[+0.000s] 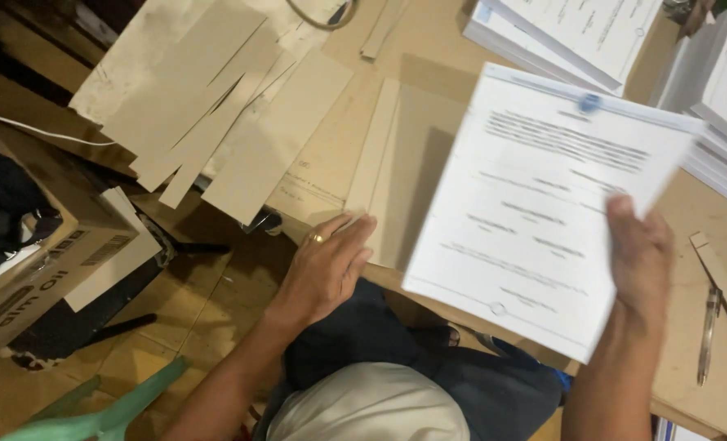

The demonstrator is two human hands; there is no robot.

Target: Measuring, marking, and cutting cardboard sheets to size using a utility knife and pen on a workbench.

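The right hand (641, 249) clamps the white bound stack of printed pages (535, 204), lifted and blurred above the brown tabletop (429, 49). The left hand (326, 265) lies flat, fingers loosely apart, on a tan cardboard sheet (396, 175). Best to steady that sheet, then lower the stack squarely.

A white bound document (543, 204), its cover printed with lines of dark text, is held up on the right of the scene, tilted with its top edge far and its lower corner near; it looks motion-blurred, so finer detail is hard to tell. A flat brown cardboard sheet (408, 175) lies just left of it on the table, its near edge under fingertips.
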